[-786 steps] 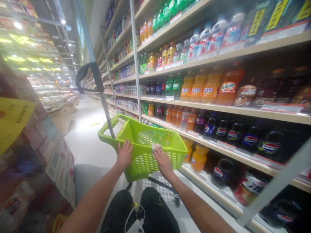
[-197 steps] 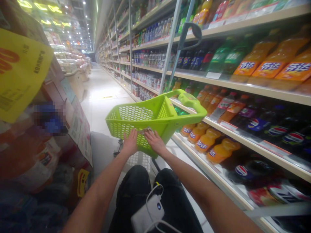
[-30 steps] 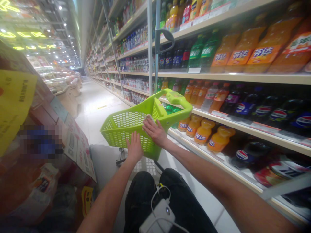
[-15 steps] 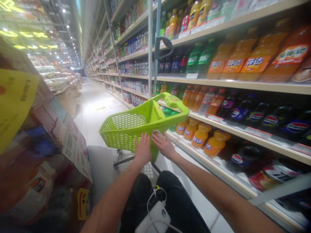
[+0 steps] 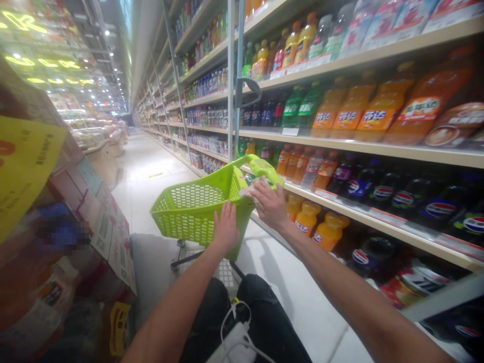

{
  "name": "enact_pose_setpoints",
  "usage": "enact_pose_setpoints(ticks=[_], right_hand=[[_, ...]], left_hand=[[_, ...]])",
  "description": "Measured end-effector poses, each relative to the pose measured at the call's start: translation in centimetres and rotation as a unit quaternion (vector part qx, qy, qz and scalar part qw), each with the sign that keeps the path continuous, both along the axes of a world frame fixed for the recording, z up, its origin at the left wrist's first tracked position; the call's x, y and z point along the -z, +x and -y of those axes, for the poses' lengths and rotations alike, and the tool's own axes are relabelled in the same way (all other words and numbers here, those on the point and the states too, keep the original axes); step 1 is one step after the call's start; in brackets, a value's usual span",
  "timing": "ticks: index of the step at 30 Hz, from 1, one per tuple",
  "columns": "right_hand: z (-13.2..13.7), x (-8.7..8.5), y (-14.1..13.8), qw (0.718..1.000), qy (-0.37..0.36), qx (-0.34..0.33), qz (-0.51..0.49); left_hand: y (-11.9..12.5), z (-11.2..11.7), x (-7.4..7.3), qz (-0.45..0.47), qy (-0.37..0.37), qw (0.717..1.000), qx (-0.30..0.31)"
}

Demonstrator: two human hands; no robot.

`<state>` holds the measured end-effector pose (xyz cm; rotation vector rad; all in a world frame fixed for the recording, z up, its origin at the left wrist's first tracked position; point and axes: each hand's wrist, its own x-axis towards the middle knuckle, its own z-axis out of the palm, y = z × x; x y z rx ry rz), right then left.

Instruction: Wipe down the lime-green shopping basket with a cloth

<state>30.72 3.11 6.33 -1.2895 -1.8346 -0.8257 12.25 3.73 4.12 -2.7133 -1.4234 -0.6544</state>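
Note:
A lime-green perforated plastic shopping basket [image 5: 192, 222] stands on a wheeled trolley frame [image 5: 185, 257] in front of me, tilted with its grip end toward the shelves. My left hand [image 5: 227, 229] lies flat against the basket's near wall, fingers apart, holding nothing. My right hand [image 5: 269, 204] is up at the top rim, close to the green grip [image 5: 264, 169]. It presses a crumpled whitish wipe [image 5: 249, 190] against the rim. A tall grey pole with a black loop handle [image 5: 245, 91] rises behind the basket.
Shelves of bottled orange soda [image 5: 368, 113] and Pepsi [image 5: 385, 194] run along the right. A cardboard display with a yellow sign [image 5: 26, 166] stands at the left. The tiled aisle floor [image 5: 147, 201] stretches ahead. A white power bank [image 5: 236, 343] rests on my dark trousers.
My right hand has slid up from the near wall to the top rim, taking the wipe with it. My left hand stays on the wall. The view has shifted slightly.

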Motion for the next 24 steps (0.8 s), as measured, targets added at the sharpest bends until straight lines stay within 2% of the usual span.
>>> enact_pose_setpoints(ticks=[3,6,9,12,16,19,20,22,24], right_hand=[[0.9,-0.5,-1.6,0.998,-0.023,-0.06,-0.025],[1.8,-0.5,-2.7,0.992,-0.037,-0.099,-0.066],[2.2,0.1,-3.7,0.985,0.012,-0.055,-0.165],[2.3,1.0,-4.5,0.973,0.023,-0.04,-0.227],[2.2,2.3,-4.5,0.974,-0.04,-0.086,-0.206],[1.9,2.8,-4.0,0.979,-0.074,-0.118,-0.151],[1.8,2.7,-3.7,0.982,-0.075,-0.124,-0.119],[1.3,2.0,-2.7,0.992,-0.045,-0.101,-0.059],[0.5,0.8,-1.1,0.999,0.02,-0.024,-0.038]], left_hand=[[0.5,-0.5,-2.2,0.11,0.018,0.994,0.019],[1.3,-0.5,-3.2,0.214,-0.049,0.975,0.037],[2.7,0.0,-2.9,0.292,-0.171,0.939,0.052],[3.8,0.7,-2.3,0.351,-0.253,0.894,0.119],[3.1,1.1,-1.7,0.393,-0.375,0.826,0.151],[1.3,1.4,-1.1,0.406,-0.463,0.771,0.163],[0.5,1.4,-0.7,0.412,-0.476,0.761,0.158],[-1.3,1.2,0.0,0.412,-0.475,0.769,0.116],[-3.3,0.7,0.8,0.389,-0.437,0.811,0.031]])
